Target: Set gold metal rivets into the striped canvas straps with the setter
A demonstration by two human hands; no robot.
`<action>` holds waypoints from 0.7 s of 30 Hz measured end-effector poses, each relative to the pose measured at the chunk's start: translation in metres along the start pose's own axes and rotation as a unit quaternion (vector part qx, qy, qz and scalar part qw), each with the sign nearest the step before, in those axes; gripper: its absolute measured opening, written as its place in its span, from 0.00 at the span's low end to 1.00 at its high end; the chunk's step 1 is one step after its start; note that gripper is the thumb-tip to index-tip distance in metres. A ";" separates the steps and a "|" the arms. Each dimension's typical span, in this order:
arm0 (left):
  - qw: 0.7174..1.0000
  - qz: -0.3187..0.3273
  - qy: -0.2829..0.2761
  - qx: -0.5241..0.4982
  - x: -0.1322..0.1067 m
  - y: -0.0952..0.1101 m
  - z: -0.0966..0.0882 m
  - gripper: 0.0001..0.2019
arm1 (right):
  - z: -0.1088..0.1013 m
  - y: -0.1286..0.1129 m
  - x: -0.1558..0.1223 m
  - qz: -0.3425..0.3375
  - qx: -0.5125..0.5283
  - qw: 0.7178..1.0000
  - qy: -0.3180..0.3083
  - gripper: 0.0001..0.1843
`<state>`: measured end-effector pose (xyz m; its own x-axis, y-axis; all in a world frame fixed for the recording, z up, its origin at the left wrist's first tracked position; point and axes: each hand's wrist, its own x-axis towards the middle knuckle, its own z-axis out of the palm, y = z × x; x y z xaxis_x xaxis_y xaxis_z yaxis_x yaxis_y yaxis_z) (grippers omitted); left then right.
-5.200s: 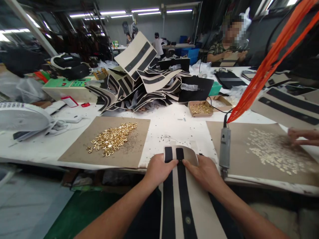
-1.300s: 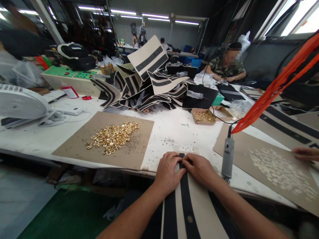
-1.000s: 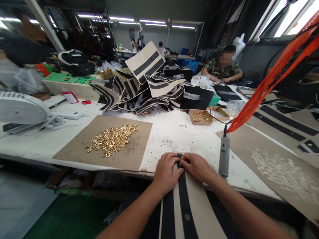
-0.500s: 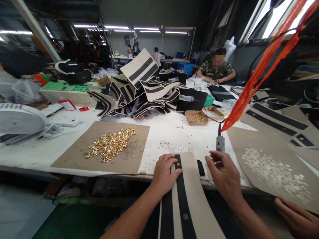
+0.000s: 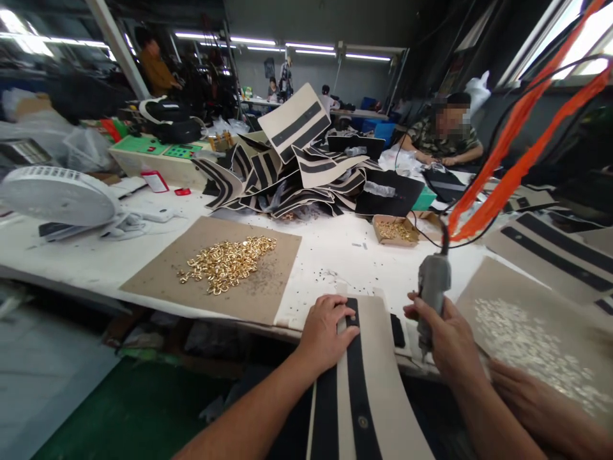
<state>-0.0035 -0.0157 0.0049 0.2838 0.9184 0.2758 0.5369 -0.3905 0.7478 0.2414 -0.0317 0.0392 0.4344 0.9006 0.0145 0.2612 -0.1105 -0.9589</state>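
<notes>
Well to the left of the left hand, a brown card sheet (image 5: 153,284) on the white worktop (image 5: 325,255) holds a heap of gold eyelets (image 5: 227,265). Ahead of the hand, a jumbled pile of cream and black strips (image 5: 282,185) rises at the far side of the worktop.

The left hand (image 5: 325,329) lies flat and open, palm down, pressing the top end of a cream strip with black bands (image 5: 383,390). The strip runs from under that hand, over the worktop's near edge and down towards the person.

Just right of the strip, the right hand (image 5: 443,335) curls closed around a grey handheld power tool (image 5: 433,287), its tip pointing down and off the strip.

The step in hand appears to be readying the tool while the strip is pinned. The next move calls for lining up its tip while the left hand keeps the strip flat.

Further right, another person's hand (image 5: 531,396) lies beside a card sheet scattered with pale rings (image 5: 527,345).
</notes>
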 end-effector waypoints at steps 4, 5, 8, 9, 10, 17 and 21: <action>1.000 -0.003 -0.003 0.001 0.001 0.000 0.000 0.14 | 0.032 -0.038 -0.003 -0.083 0.206 0.973 -0.063 0.24; 1.000 -0.006 -0.004 0.002 0.001 0.000 0.000 0.14 | 0.042 -0.044 -0.003 -0.083 0.216 0.969 -0.086 0.23; 1.000 -0.015 -0.011 0.002 0.002 0.001 -0.001 0.14 | 0.071 -0.051 -0.005 -0.075 0.223 0.966 -0.110 0.16; 1.000 -0.017 -0.012 0.000 0.002 0.001 -0.001 0.15 | 0.079 -0.051 -0.005 -0.074 0.230 0.964 -0.110 0.15; 1.000 -0.018 -0.013 -0.003 0.003 0.002 -0.001 0.15 | 0.086 -0.049 -0.005 -0.073 0.240 0.962 -0.111 0.15; 0.999 -0.022 -0.026 -0.009 0.003 0.003 -0.002 0.14 | 0.106 -0.036 -0.002 -0.080 0.234 0.959 -0.136 0.19; 0.999 -0.015 -0.031 -0.007 0.003 0.001 -0.002 0.16 | 0.108 -0.030 -0.001 -0.088 0.206 0.964 -0.145 0.19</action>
<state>-0.0042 -0.0137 0.0080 0.3169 0.9238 0.2147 0.5348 -0.3610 0.7640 0.1398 0.0167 0.0376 0.1394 0.9766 0.1639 -0.0821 0.1763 -0.9809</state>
